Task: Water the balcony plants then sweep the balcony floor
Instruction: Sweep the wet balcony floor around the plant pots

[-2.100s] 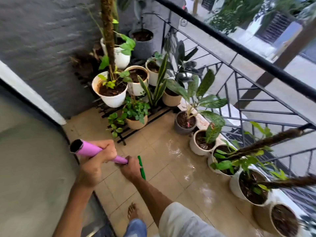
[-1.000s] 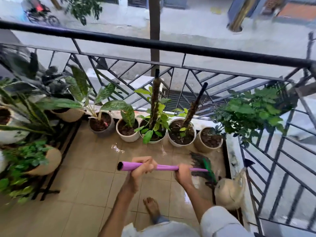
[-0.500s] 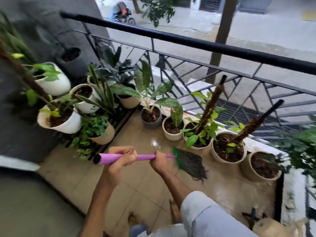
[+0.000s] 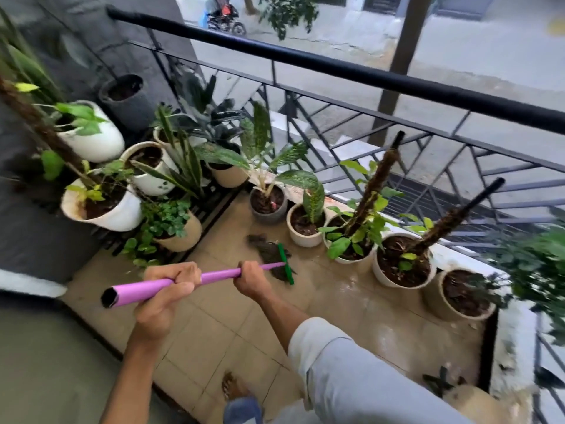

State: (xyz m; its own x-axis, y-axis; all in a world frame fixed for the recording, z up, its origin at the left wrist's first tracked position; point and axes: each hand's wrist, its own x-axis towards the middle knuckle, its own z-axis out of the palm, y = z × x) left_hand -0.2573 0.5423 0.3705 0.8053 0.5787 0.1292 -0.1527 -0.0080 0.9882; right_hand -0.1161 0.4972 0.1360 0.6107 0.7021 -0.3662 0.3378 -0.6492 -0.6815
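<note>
- We were at the sweeping step: both hands gripped the broom, and the wet patches on the floor suggested the watering was already done.
- Our left hand was curled tight round the purple handle near its open end; our right hand was wrapped round it further down, close to the green head.
- The broom lay low and nearly level, its dark bristles on the tiles just in front of the grey pot and beside the small cream pot.
- Next move, as we judged it — draw the bristles back towards our feet and away from the pots, keeping the head flat, since wet tiles would make dirt cling and smear.
- The risk we saw was knocking a pot or catching low leaves with the head.
- Counted: one broom, two hands, one bare foot in view.
- Pots along the railing: five in a row on the floor, two with moss poles.
- Pots on the corner rack: about seven — leaves hid some, so we could not be sure.
- A watering can's pale body seemed to sit at lower right, blurred.
</note>
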